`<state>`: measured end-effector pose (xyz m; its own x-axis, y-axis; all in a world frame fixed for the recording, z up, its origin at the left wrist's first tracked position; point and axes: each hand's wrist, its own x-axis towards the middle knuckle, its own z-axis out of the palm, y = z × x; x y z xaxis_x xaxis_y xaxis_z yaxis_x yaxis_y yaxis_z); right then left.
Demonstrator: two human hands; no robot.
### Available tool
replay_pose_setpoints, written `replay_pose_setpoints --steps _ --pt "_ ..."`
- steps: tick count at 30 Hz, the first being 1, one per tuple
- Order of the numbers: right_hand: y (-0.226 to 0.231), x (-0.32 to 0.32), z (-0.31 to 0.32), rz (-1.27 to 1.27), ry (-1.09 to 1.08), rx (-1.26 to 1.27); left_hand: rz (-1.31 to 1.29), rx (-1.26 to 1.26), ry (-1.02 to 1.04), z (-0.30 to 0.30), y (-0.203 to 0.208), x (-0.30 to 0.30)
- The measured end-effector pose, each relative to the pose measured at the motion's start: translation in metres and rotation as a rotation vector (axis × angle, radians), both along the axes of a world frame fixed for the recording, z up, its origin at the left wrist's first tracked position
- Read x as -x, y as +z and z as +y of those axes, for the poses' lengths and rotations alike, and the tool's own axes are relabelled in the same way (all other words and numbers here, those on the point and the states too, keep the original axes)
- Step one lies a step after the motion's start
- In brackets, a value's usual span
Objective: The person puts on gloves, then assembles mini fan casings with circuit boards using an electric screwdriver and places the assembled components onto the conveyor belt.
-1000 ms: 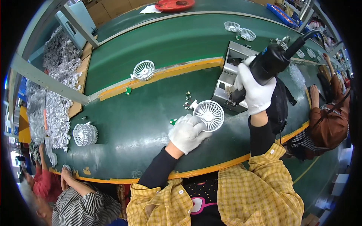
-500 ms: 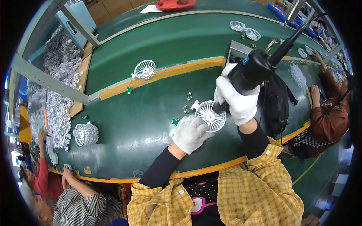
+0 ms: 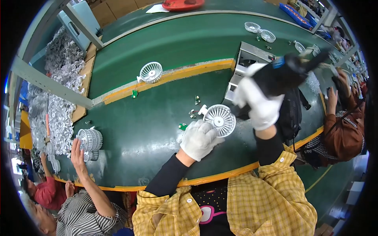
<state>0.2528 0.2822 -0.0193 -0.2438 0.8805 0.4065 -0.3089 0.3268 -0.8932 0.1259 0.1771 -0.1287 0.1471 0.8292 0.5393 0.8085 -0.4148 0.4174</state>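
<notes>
A white round fan cage (image 3: 219, 121) with radial ribs and a short neck lies on the green workbench (image 3: 157, 147). My white-gloved left hand (image 3: 200, 140) grips its lower left rim, fingers closed. To the right of the cage, my gloved right hand (image 3: 258, 104) is wrapped round a black electric screwdriver (image 3: 281, 74), smeared by motion. The screwdriver's tip is off the cage's middle; whether it touches the rim I cannot tell. Left of the cage lie a small green circuit board (image 3: 182, 126) and small parts with wires (image 3: 192, 114).
A stack of fan cages (image 3: 89, 139) stands at the left, a co-worker's hand (image 3: 78, 155) beside it. Another cage (image 3: 151, 72) sits on the yellow ledge before the green belt (image 3: 189, 43). A metal box (image 3: 250, 51) and a black bag (image 3: 289, 114) are at the right.
My right hand has drawn the screwdriver rightward, away from the cage; my left hand stays put. The co-worker on the left has reached to the stack. Parts on the belt have shifted right.
</notes>
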Motion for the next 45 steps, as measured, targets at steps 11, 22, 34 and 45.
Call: replay_pose_setpoints --steps 11,22,34,45 --pt "-0.004 -0.017 0.021 -0.17 -0.226 -0.162 -0.039 -0.034 -0.01 0.002 0.004 -0.001" --pt "-0.005 0.011 -0.03 0.016 0.101 0.07 -0.017 0.015 -0.013 0.0 -0.001 -0.001" --pt "-0.025 0.012 -0.019 -0.235 0.419 -0.061 -0.097 -0.098 -0.001 0.004 -0.001 -0.003" --pt "0.012 -0.024 0.019 0.014 -0.212 -0.112 -0.222 -0.136 0.389 0.016 0.012 0.012"
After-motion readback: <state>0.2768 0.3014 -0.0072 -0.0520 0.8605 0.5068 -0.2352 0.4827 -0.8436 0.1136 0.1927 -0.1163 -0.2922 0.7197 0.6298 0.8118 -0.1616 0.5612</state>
